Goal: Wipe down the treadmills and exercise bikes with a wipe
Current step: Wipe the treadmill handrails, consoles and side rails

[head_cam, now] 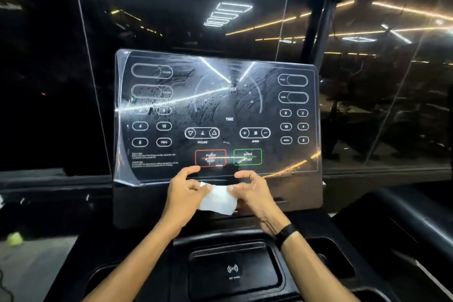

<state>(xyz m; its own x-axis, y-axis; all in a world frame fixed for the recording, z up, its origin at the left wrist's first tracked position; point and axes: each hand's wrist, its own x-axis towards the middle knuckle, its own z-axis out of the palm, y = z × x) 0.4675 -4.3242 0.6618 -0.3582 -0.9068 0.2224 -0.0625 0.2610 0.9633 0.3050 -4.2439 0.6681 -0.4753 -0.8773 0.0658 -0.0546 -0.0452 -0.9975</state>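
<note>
Two hands met at the centre of the view, below the treadmill console (217, 115). Left hand (182, 193) pinched the left edge of one white wipe (218, 200) between thumb and fingers, its forefinger arched above; right hand (253, 192) pinched the right edge likewise, forefinger curved over. One black wristband (285, 233) circled the right wrist. Held between the two hands, the wipe hung crumpled in front of the console's dark lower panel, just under its glossy face.

Console face: one red-outlined pause/stop button (210, 157) and one green-outlined quick-start button (247, 157) at 12 o'clock from the hands; one incline control (202, 133) and one speed control (255, 133) above them; numbered oval keys in columns at 10 and 2 o'clock. Streaky wet smears covered the upper middle of the face. One recessed wireless-charging tray (232, 270) lay at 6 o'clock.

Surroundings were dark; glass panes (367, 32) behind the console reflected ceiling light strips. One yellow-green object (14, 239), blurred, lay on the floor at 8 o'clock.
</note>
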